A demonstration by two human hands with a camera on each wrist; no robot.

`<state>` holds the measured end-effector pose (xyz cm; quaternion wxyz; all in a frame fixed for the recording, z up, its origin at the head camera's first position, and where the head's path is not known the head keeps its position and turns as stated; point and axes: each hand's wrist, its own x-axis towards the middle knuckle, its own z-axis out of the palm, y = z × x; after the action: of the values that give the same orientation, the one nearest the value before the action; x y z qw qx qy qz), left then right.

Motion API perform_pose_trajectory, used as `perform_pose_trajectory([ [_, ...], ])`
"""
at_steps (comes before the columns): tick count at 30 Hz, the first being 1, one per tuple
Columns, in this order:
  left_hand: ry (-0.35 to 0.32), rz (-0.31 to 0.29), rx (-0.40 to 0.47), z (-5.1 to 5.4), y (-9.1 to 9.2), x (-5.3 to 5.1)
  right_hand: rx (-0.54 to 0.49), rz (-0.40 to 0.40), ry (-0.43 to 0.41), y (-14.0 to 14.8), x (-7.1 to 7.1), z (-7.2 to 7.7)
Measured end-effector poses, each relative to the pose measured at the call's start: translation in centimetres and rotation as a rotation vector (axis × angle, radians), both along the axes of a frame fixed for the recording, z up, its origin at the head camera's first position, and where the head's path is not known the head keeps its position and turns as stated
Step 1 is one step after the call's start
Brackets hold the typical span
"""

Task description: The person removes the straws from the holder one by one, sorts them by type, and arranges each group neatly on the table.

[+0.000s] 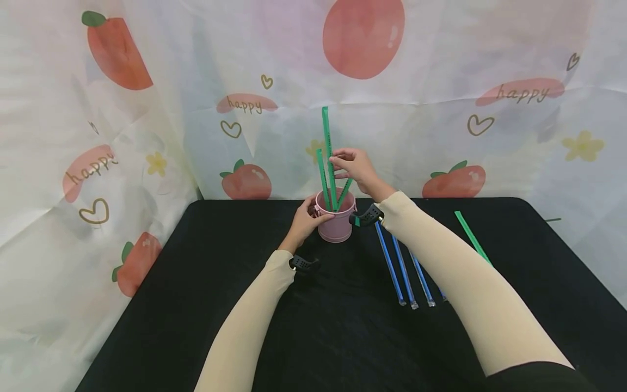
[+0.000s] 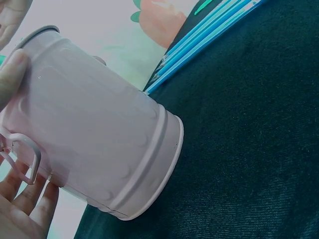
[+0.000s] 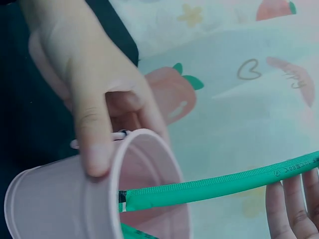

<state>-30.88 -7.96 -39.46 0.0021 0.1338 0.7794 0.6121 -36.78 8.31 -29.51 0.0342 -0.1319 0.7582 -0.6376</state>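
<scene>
A small pink bucket (image 1: 335, 228) stands upright at the far edge of the black table. My left hand (image 1: 302, 222) grips its left side near the rim, thumb in front and fingers behind; the left wrist view shows the fingers beside the bucket's side handle. My right hand (image 1: 356, 167) pinches a long green strip (image 1: 327, 130) with printed text, held above the bucket with its lower end inside the mouth. Another green strip (image 1: 321, 173) leans left in the bucket, and a shorter-looking green strip (image 1: 345, 191) leans right, partly behind my right fingers.
Several blue sticks (image 1: 390, 264) with clear ends lie right of the bucket, partly under my right forearm. Farther right, a loose green strip (image 1: 472, 238) is partly covered by the sleeve. A printed fabric backdrop (image 1: 303, 54) hangs right behind the table's far edge.
</scene>
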Motion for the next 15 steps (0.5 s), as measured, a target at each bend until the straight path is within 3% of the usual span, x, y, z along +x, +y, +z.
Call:
perform_pose_trajectory([
  [5, -0.007, 0.016, 0.001, -0.4, 0.1, -0.4, -0.026, -0.004, 0.024, 0.4, 0.4, 1.3],
  [12, -0.023, 0.044, 0.030, -2.8, 0.1, -2.3, -0.089, 0.024, 0.049, 1.6, 1.4, 2.8],
  [15, -0.020, 0.063, 0.009, -3.0, 0.2, -2.5, -0.107, 0.038, 0.053, 2.4, 1.8, 3.2],
])
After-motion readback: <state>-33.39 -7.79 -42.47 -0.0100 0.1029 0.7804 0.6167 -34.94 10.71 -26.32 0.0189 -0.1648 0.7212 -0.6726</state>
